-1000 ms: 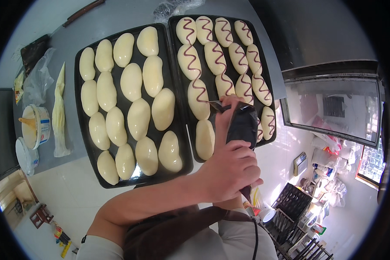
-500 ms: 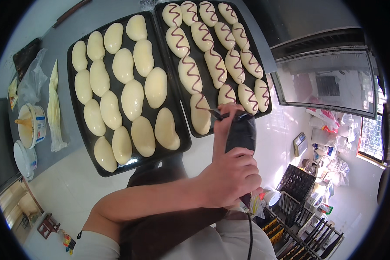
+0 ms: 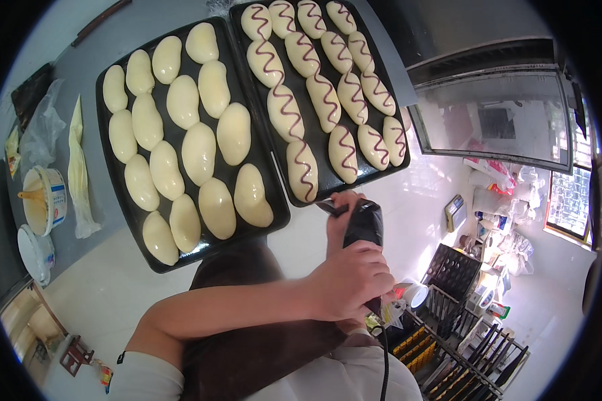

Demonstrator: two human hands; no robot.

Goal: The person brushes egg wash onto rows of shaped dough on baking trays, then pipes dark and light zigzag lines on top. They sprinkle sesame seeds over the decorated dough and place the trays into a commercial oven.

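Note:
Both my hands are on a black piping bag. My left hand reaches across from the left, fingers wrapped around the bag's wide part. Farther forward, my right hand closes around the narrow end, partly hidden by the bag. The tip is just off the near edge of the right black baking tray. Closest to it is a pale oblong dough piece with a purple-brown zigzag line. Other dough pieces on this tray carry such zigzags too.
A left baking tray holds rows of plain, glossy dough pieces. On the grey table at far left stand a white tub with a brush and a lidded tub. Racks stand at lower right.
The piping bag and both hands have moved toward me, off the tray's near edge. The nearest left dough piece on the right tray, mostly plain before, now has a zigzag along it.

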